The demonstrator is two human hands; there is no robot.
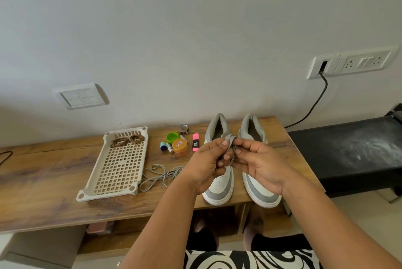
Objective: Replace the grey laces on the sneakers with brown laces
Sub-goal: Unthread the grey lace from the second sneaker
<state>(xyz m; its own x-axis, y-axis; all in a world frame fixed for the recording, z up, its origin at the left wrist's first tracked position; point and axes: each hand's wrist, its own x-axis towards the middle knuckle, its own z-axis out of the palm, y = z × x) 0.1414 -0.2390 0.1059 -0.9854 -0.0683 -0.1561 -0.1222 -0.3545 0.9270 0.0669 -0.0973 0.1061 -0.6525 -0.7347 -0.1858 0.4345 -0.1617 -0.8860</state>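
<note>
We hold a grey lace [231,149] wound into a small coil, pinched between our left hand [207,163] and right hand [257,165] above the sneakers [219,186]; it looks soft, light and floppy, so gripping across the loops should keep it together.

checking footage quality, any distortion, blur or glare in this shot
Head view: wide-angle bending bows the wooden table edge and tilts the wall sockets; light is soft and even, shadows faint; no strong glare; the hands' grip on the grey lace is slightly soft, and the small items near the tray lack fine detail.
</note>
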